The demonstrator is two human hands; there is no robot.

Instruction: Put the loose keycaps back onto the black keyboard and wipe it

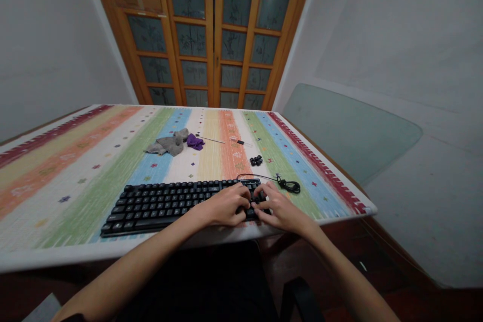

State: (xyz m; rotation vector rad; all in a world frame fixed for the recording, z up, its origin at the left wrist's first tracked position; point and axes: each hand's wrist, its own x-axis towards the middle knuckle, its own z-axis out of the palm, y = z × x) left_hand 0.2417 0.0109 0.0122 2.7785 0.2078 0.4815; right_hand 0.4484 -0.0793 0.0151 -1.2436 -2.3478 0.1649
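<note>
A black keyboard (162, 206) lies along the near edge of the table, and both my hands are over the number pad at its right end. My left hand (226, 205) has its fingers curled down onto the keys; what its fingertips hold, if anything, is hidden. From the other side, my right hand (277, 206) bends its index finger and thumb toward each other around a small black keycap (257, 200). Beyond the number pad sits a small cluster of loose black keycaps (256, 160). The keyboard's cable (289, 185) is coiled right of my right hand.
A striped cloth covers the table (83, 181). Farther back lie a grey cloth (166, 146), a crumpled purple cloth (195, 141), a thin dark rod (213, 140) and a small black item (240, 142). The table's right edge borders a glass panel (350, 126).
</note>
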